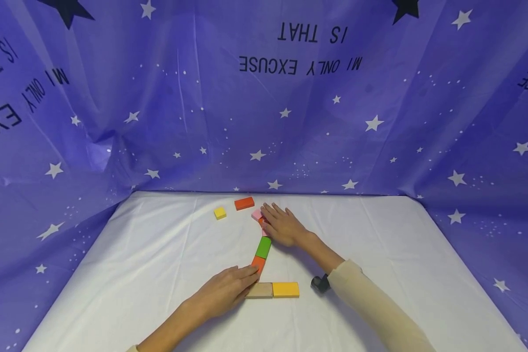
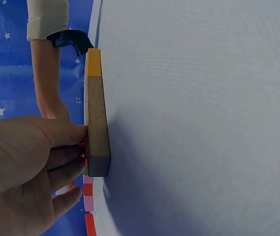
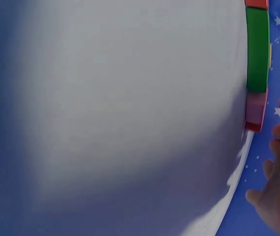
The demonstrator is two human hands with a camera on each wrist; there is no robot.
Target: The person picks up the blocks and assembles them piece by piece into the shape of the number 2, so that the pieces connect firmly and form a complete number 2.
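Note:
A bent row of toy blocks crosses the white cloth in the head view. From its far end come a pink block (image 1: 256, 214), a small red block (image 1: 261, 223), another pink block (image 1: 265, 232), a green block (image 1: 263, 247) and an orange-red block (image 1: 258, 264). Near its close end, a bare wooden block (image 1: 261, 290) touches a yellow-orange block (image 1: 286, 290). My left hand (image 1: 226, 289) touches the orange-red block with its fingers fairly straight; its thumb (image 2: 73, 132) is beside the wooden block. Spread fingers of my right hand (image 1: 285, 227) lie over the far blocks, partly covering them.
Left of the row's far end are a loose red block (image 1: 244, 203) and a small yellow block (image 1: 220, 213). A black device (image 1: 320, 284) sits at the right sleeve's cuff. Purple star-printed fabric (image 1: 255, 127) rises behind the white cloth (image 1: 193, 244).

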